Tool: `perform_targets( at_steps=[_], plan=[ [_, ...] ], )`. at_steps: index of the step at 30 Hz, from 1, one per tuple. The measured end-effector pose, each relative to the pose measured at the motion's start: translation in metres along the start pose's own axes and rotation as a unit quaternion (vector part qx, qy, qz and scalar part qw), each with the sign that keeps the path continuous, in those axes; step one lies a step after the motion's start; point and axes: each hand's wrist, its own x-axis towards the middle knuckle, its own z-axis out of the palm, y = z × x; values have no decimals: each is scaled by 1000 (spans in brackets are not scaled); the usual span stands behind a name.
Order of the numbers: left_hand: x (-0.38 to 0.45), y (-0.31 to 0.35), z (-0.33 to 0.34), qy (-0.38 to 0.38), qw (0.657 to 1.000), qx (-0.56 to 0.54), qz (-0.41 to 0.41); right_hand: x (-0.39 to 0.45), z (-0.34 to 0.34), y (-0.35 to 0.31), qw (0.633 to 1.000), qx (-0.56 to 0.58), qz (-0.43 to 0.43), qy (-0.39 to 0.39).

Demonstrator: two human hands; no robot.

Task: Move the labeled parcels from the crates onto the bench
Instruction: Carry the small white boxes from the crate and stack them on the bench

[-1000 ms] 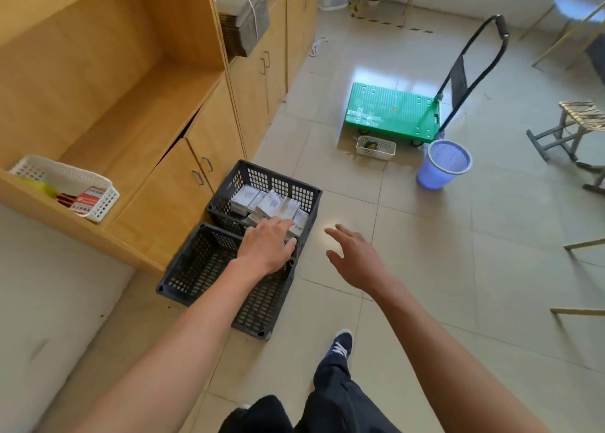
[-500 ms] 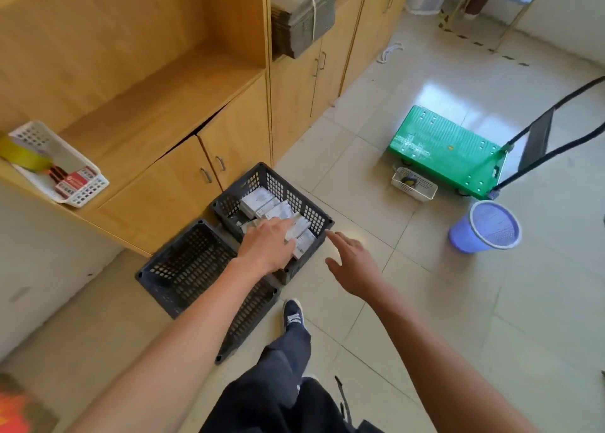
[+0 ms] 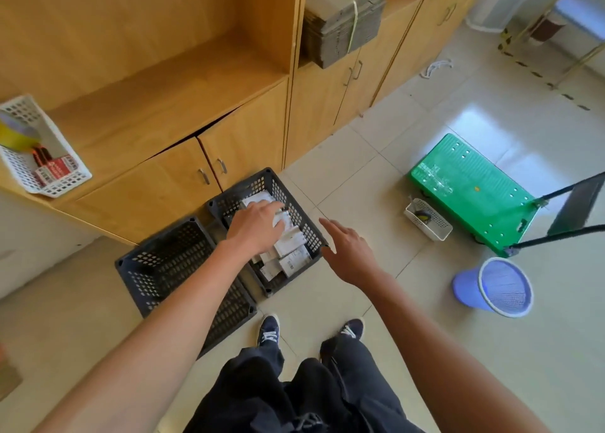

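Observation:
Two dark plastic crates stand on the floor by the cabinet. The far crate [image 3: 296, 203] holds several white labeled parcels [image 3: 293, 261]; the near crate [image 3: 170, 269] looks bare inside. My left hand [image 3: 255, 225] reaches into the far crate and rests on the parcels, its fingers lying over a white one; no grip shows. My right hand [image 3: 348, 252] hovers with straight fingers just outside the far crate's right rim, holding nothing. The wooden bench surface [image 3: 154, 105] of the cabinet lies above the crates.
A white basket [image 3: 70, 180] sits on the bench's left end. Bundled cardboard [image 3: 343, 17] fills the adjoining shelf. On the floor to the right are a green platform trolley [image 3: 468, 184], a small white basket [image 3: 429, 220] and a purple bin [image 3: 491, 288]. My feet [image 3: 270, 329] stand just behind the crates.
The view has swung closer and more overhead onto the crates. My left hand has moved deeper into the far crate onto the parcels; my right hand has come nearer its rim.

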Motion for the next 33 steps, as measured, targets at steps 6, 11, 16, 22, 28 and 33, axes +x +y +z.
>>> perform_targets(
  at_steps=[6, 11, 16, 22, 28, 33],
  plan=[
    [35, 9, 19, 22, 992, -27, -121, 51, -23, 60, 995, -24, -73, -60],
    [50, 72, 53, 41, 976, -74, -201, 103, -52, 101, 982, -25, -131, -134],
    [43, 113, 74, 95, 950, -116, -275, 140, -77, 110, 958, -73, -208, -181],
    [32, 126, 102, 122, 909, -172, -359, 173, -81, 114, 928, -112, -279, -220],
    [45, 120, 120, 130, 873, -231, -409, 200, -77, 112, 906, -150, -306, -252],
    [55, 111, 137, 148, 838, -294, -434, 226, -66, 99, 879, -200, -323, -288]
  ],
)
